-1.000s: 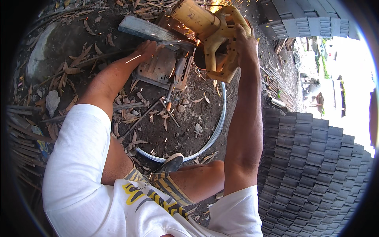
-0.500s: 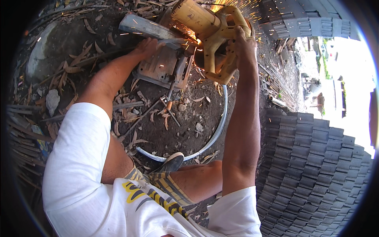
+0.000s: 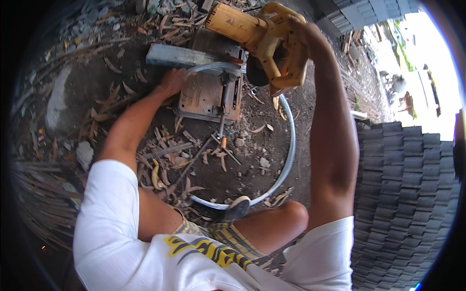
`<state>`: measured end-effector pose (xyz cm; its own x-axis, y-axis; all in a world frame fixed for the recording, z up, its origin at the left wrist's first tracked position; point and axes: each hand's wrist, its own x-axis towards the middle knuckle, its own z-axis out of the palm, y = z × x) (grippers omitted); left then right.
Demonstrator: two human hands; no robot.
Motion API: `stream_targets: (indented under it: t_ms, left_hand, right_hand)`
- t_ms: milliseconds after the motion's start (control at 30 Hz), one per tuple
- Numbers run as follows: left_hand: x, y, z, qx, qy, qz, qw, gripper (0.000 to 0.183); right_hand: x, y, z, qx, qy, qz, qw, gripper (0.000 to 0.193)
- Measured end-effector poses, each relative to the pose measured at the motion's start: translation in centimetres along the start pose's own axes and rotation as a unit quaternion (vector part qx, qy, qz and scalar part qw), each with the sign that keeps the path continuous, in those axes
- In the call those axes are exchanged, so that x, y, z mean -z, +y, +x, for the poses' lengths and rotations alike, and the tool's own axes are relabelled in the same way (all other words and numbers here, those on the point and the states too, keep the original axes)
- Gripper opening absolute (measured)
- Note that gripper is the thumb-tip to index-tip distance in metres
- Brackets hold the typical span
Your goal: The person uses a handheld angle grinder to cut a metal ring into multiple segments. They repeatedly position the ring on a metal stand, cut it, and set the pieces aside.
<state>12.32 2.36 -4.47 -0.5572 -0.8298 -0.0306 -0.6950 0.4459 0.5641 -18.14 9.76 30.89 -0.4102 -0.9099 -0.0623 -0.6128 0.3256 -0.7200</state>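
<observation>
My right hand (image 3: 305, 36) is wrapped round the handle of a yellow cut-off saw (image 3: 272, 46), near the top of the view. The saw's dark disc shows partly behind its guard, and no sparks fly from it. My left hand (image 3: 174, 81) is closed at one end of a curved bundle of grey wire (image 3: 291, 145), beside the saw base. The bundle crosses the metal saw base (image 3: 199, 97) at its clamp (image 3: 226, 92), passes below the saw head, then loops over the ground to my shoe. My left fingers are partly hidden.
A grey metal bar (image 3: 170, 56) lies just beyond my left hand. Stacked grey roof tiles (image 3: 403, 194) rise on the right. Dry leaves and stones cover the soil, with a bundle of thin rods (image 3: 43, 194) at the left.
The sparks have stopped, and the saw head has lifted away from the wire with my right hand on it. My left hand stays by the wire. The whole view has shifted slightly.
</observation>
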Motion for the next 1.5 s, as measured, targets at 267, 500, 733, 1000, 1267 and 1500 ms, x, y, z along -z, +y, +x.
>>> stream_targets:
  t_ms: [267,500,733,1000,1267,1500]
  left_hand:
    - [7.0,-2.4,-5.5,0.028,0.038,0.02,0.999,0.07]
    - [10.2,-5.2,-9.1,0.187,0.045,-0.199,0.961,0.077]
    - [12.6,-8.6,-12.2,0.29,0.109,-0.55,0.776,0.055]
    - [10.0,-13.9,-14.6,0.422,0.162,-0.547,0.705,0.04]
    - [6.1,-21.7,-18.0,0.411,0.056,-0.562,0.715,0.032]
    - [7.3,-24.7,-16.7,0.467,0.038,-0.499,0.729,0.073]
  right_hand:
    - [3.3,-1.5,4.8,0.064,-0.16,0.093,0.981,0.035]
    - [2.4,-5.4,0.9,0.083,0.145,-0.395,0.903,0.041]
    - [9.1,1.1,-3.2,0.281,0.284,-0.378,0.835,0.04]
    - [9.6,34.5,-24.4,0.021,0.135,-0.337,0.931,0.038]
    - [-3.8,54.2,-43.7,-0.396,0.039,-0.177,0.9,0.056]
    - [-10.0,51.6,-44.0,-0.455,0.165,-0.122,0.866,0.065]
